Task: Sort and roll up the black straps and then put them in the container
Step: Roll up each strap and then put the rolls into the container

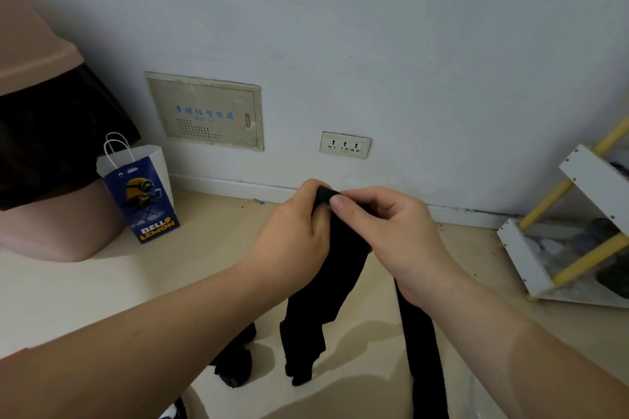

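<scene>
A long black strap hangs in the air in front of me, its top end pinched between both hands. My left hand grips the folded top of the strap from the left. My right hand pinches the same end with thumb and fingers from the right. One part of the strap drops to the floor in the middle; another length runs down under my right forearm. A second bunched black strap lies on the floor below my left forearm.
A pink bin with a black liner stands at the left. Beside it is a blue and white paper bag. A white and yellow rack stands at the right, against the wall with its socket.
</scene>
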The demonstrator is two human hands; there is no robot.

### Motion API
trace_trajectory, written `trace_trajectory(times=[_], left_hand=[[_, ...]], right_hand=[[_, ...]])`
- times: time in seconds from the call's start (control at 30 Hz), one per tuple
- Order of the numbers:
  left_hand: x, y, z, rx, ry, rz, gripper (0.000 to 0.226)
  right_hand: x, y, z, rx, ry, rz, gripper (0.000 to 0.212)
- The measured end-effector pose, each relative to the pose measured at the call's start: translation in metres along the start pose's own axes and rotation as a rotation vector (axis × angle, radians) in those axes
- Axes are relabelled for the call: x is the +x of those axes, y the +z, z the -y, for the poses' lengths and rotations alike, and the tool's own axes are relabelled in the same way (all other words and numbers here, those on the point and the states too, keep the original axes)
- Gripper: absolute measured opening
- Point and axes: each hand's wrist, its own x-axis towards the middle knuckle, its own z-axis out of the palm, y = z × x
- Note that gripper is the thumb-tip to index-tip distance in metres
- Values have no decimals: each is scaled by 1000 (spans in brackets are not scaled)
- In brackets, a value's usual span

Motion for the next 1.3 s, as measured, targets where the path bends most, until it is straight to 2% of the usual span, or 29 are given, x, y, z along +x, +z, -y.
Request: trace_trajectory(times=[0.2, 0.33, 0.53, 0.63, 0.7, 0.83, 1.03, 1.3], left_hand=[[1, -2, -1, -20, -28, 43, 14], [0, -1, -2, -117, -112, 125, 18], [3, -9, -8, -390, -307, 237, 31], [5, -14, -6, -344, -334, 281, 54], [7, -17, -5, -268, -315, 254, 50], [8, -26, -3, -280, -239, 290, 20], [6, -24, -7, -272, -134, 211, 24], [4, -28, -9, -331, -135, 147, 25]], right_hand=[[2, -2, -4, -156, -57, -41, 14], [3, 0, -8, -184, -2, -68, 16], [7, -3, -8, -137, 60, -96, 16], [7, -4, -8, -162, 28, -69, 19], [6, -3, -9, -214, -14, -40, 21], [7, -7, -7, -190, -44, -15, 21], [7, -6, -2, -33, 28, -22, 13], [5, -10, 2, -114, -12, 65, 14]])
